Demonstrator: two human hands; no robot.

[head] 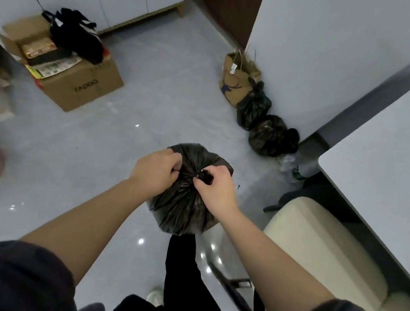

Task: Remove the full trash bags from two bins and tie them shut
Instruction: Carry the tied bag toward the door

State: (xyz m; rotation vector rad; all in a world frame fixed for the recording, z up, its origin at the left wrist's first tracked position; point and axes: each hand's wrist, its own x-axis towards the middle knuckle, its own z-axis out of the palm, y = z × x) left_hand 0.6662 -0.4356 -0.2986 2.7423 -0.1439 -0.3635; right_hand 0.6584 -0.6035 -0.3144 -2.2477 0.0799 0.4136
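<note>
Head view, tying step. Trash bag [180, 210] dead ctr. Left grip [155, 172] and right grip [216, 188] clamped on its neck, knot [202, 175] at right grip. Tied bags [263, 126] at 1 o'clock. Nxt: likely cinch tight.

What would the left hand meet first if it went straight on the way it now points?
The left hand grips the trash bag; its gathered neck comes first, probably, then the right hand.
</note>
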